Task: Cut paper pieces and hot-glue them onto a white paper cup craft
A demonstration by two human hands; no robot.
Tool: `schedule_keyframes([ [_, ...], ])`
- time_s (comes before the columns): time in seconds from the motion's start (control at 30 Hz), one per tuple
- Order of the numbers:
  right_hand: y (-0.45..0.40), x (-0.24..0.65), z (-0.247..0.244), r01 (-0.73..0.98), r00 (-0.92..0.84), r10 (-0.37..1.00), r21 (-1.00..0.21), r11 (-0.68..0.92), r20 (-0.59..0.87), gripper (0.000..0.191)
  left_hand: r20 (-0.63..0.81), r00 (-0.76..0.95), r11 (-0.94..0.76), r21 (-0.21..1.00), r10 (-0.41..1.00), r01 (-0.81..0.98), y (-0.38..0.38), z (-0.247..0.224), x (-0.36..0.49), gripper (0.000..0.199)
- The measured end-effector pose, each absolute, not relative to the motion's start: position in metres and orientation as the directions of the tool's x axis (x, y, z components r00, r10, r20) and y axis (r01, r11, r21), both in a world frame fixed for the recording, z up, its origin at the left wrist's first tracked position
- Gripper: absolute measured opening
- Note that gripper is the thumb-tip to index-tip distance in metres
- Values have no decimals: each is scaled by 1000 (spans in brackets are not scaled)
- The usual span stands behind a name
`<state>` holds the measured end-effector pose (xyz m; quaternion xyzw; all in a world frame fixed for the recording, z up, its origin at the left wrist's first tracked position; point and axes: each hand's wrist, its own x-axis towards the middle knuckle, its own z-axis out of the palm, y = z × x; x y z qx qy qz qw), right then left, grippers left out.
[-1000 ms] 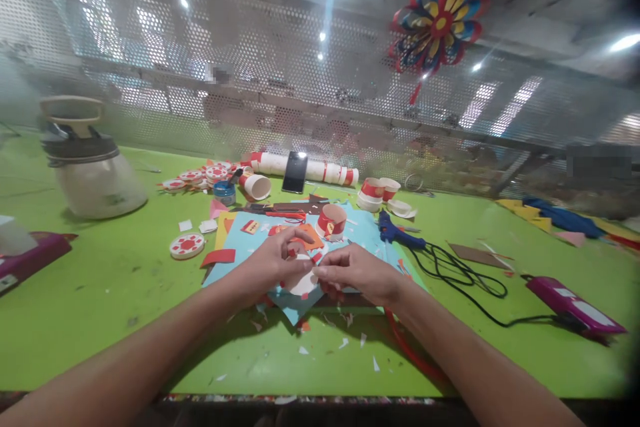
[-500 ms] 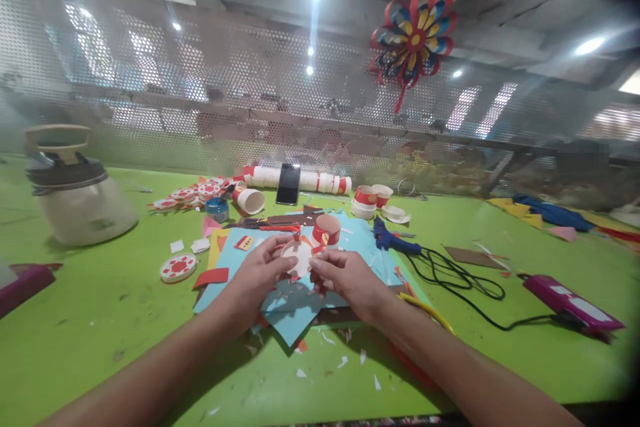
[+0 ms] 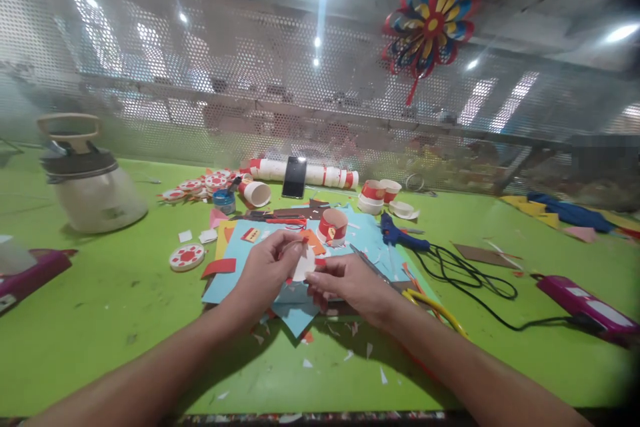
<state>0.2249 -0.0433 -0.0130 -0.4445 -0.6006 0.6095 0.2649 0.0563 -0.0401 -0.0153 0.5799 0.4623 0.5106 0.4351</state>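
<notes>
A small white paper disc point(image 3: 303, 265) with bits of red at its edge is held between both hands, above light blue paper point(image 3: 295, 320). My left hand point(image 3: 273, 265) pinches its upper left side. The fingers of my right hand point(image 3: 345, 280) close on its right side, near a red tab. Just behind them a red and white paper cup point(image 3: 333, 227) stands on the blue sheets. Scissors with yellow handles point(image 3: 430, 307) lie beside my right wrist, partly hidden by it.
A blue glue gun point(image 3: 400, 235) and its black cable lie on the right, near a magenta power strip point(image 3: 583, 303). At the back are a phone point(image 3: 294, 177) and cups point(image 3: 373, 195). A decorated disc point(image 3: 187, 257) and a large jug point(image 3: 97, 190) are on the left.
The view has shifted, so the table things appear slightly right and higher. The white disc is now turned more upright between my hands. More of the scissors shows beside my right hand.
</notes>
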Motion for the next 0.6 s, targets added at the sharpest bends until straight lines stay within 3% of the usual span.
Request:
schedule_keyframes([
  [0.07,-40,231,-9,342,-465,865,-940,-21,-188,42,184,68,-189,980,981,67,-39,-16,56,24],
  [0.17,-35,240,0,478,-355,935,-859,184,2,47,149,82,-151,988,985,24,-42,-15,55,25],
  [0.27,-33,244,10,499,-197,956,-816,290,220,46,103,150,-102,995,983,-12,-47,-10,57,26],
  [0.33,-34,243,13,450,-216,929,-814,368,301,38,85,203,-82,996,976,-19,-50,-7,59,26],
  [0.47,-37,236,9,351,-370,880,-832,429,298,22,63,251,-63,998,966,-7,-52,-4,61,24],
  [0.6,-38,231,4,380,-363,893,-833,401,265,20,50,298,-57,998,953,13,-51,-6,62,23],
])
